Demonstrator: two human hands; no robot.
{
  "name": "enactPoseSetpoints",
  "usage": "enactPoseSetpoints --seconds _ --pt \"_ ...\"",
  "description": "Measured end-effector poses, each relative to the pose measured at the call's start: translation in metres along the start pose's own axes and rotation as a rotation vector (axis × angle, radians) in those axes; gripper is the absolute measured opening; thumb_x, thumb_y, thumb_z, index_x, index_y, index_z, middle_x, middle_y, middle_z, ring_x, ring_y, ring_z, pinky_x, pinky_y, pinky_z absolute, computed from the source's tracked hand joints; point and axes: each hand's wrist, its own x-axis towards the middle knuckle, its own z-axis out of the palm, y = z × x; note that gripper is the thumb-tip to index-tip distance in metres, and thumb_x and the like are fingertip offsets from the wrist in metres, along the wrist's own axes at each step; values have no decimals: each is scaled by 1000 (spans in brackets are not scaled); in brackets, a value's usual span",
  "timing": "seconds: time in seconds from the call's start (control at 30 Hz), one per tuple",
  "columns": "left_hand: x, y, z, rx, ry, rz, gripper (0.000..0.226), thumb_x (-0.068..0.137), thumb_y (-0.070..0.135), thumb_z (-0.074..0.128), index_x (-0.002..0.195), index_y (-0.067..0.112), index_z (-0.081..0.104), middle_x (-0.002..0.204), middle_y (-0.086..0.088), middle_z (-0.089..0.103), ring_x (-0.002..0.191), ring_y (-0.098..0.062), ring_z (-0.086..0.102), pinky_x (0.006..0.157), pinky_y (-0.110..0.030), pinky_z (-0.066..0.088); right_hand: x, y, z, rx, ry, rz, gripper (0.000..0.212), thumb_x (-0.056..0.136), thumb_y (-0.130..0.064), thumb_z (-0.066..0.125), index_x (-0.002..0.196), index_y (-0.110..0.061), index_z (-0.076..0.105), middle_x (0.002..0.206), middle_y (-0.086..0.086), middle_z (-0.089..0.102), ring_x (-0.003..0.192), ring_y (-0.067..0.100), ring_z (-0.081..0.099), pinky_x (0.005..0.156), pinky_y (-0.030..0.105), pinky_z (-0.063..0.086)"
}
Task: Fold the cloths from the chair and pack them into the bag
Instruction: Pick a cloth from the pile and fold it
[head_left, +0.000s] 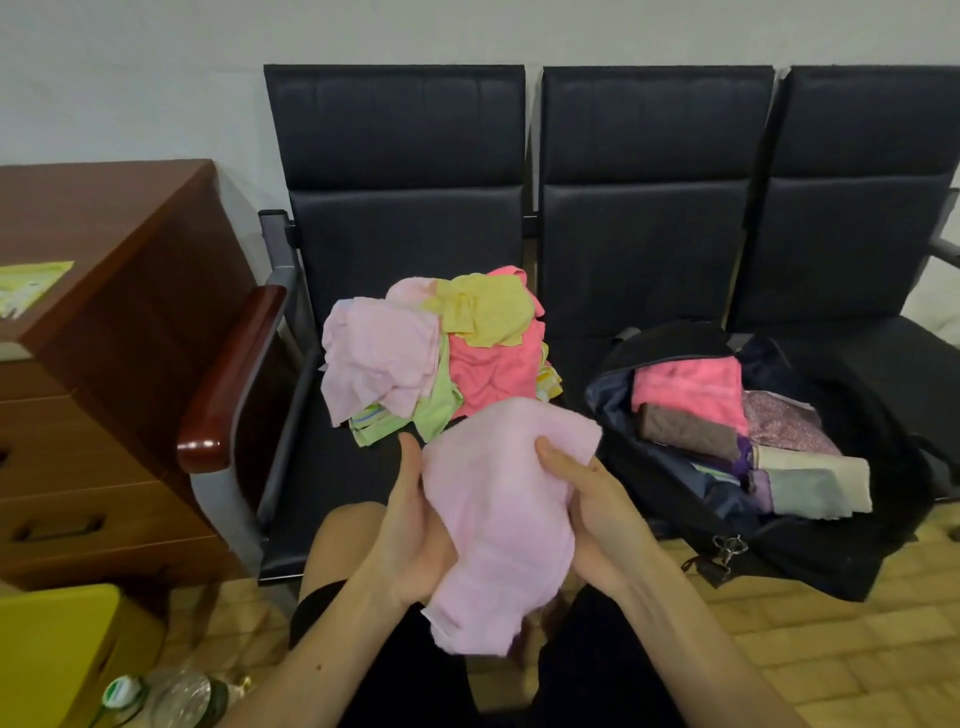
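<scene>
The left hand (415, 519) is cupping one side of a pale pink cloth (498, 514), with its thumb lying along the edge and its fingers hidden behind the fabric. The right hand (587, 499) is pinching the opposite side, thumb on top. The cloth is hanging bunched between them above the person's lap, its lower end drooping toward the floor (779, 649).

It is not yet folded flat, and the risk is starting here. Both grips are sitting mid-edge rather than at corners, so any fold is likely coming out crooked, and the loose tail could be slipping down onto the tiles.

Beyond the hands, a pile (441, 353) of unfolded cloths is sitting tangled on the chair (400, 156) seat, so a careless pull may be dragging neighbours off with it. To the right, the bag (831, 561) is lying open on the next seat, already holding folded cloths (727, 415). A lumpy bundle pushed in could be upsetting them.
</scene>
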Motion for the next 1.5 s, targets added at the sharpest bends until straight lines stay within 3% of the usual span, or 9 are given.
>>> enactPoseSetpoints --seconds 0.13,0.27,0.43,0.53,0.73,0.9,1.17,1.3,1.5 --pt "4 8 -1 273 110 -6 101 53 28 97 140 4 53 136 -21 59 125 -33 59 104 -45 47 -5 -10 -5 -50 -121 -15 46 74 -10 73 119 -7 63 115 14 72 107 27 69 90 42 57" --pt "9 27 1 791 443 365 94 69 15 87 144 43 38 133 5 59 109 -18 68 92 -39 55 6 -9 -28 -371 170 70 64 73 -12 84 130 -8 55 114 12 71 101 31 70 91 56 54" --pt "15 42 12 1180 325 524 67 83 24 80 135 52 49 140 5 55 121 -17 59 98 -39 53 21 -31 -33 -435 317 -109 61 79 -17 81 130 -16 47 118 16 63 99 29 67 78 45 58" --pt "16 55 29 1191 306 561 44 87 22 75 126 38 63 129 12 61 113 -7 61 93 -29 55 18 -55 -20 -720 192 -292 31 82 -26 78 111 -23 66 110 12 70 96 24 68 87 52 56" --pt "12 77 58 1314 301 650 37 85 22 76 115 40 66 115 25 60 108 5 56 88 -15 51 15 -78 -8 -1048 55 -518 46 73 -22 85 112 -33 62 103 -26 61 94 -6 60 76 11 49" --pt "12 88 67 1447 330 696 55 81 20 80 132 25 61 126 8 60 117 -9 56 96 -25 50 17 -92 -3 -1276 151 -679 52 77 -22 83 126 -16 65 108 -15 60 100 6 58 88 24 46" --pt "14 86 67 1580 426 800 49 80 22 82 126 21 67 114 9 66 98 -1 60 77 -8 46 22 -102 -5 -1426 237 -775 36 78 -21 81 113 -17 71 106 -3 72 98 13 64 90 36 54" --pt "12 76 74 1630 498 906 30 83 20 79 112 21 72 92 18 63 83 9 56 67 -1 42 22 -95 -5 -1510 349 -852 26 80 -25 79 103 -18 69 93 1 73 88 23 66 79 46 55" --pt "16 69 76 1658 536 1022 7 85 22 76 89 18 71 76 19 59 73 1 57 65 -13 42 20 -88 -6 -1395 319 -844 18 80 -19 78 92 -14 66 82 1 70 76 18 65 70 42 57"
